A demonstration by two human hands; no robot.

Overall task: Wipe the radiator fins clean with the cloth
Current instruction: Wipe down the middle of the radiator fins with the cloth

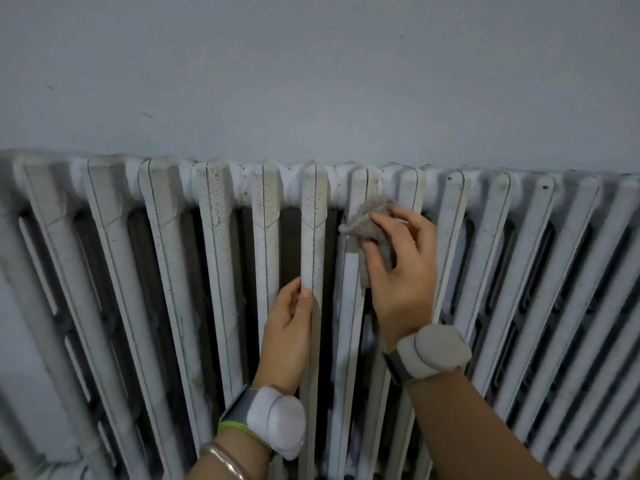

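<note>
A white cast-iron radiator (pixel 214 237) with several speckled, dusty vertical fins spans the whole view under the wall. My right hand (pixel 401 268) presses a small grey cloth (pixel 369 216) against the upper part of a fin just right of the middle. My left hand (pixel 287 327) grips the neighbouring fin (pixel 313 230) to the left, thumb on its front edge and fingers behind it. Both wrists carry white sensor bands.
A plain pale wall (pixel 311 81) rises above the radiator. Dark gaps (pixel 291 244) separate the fins. A metal bangle (pixel 225 459) sits on my left forearm.
</note>
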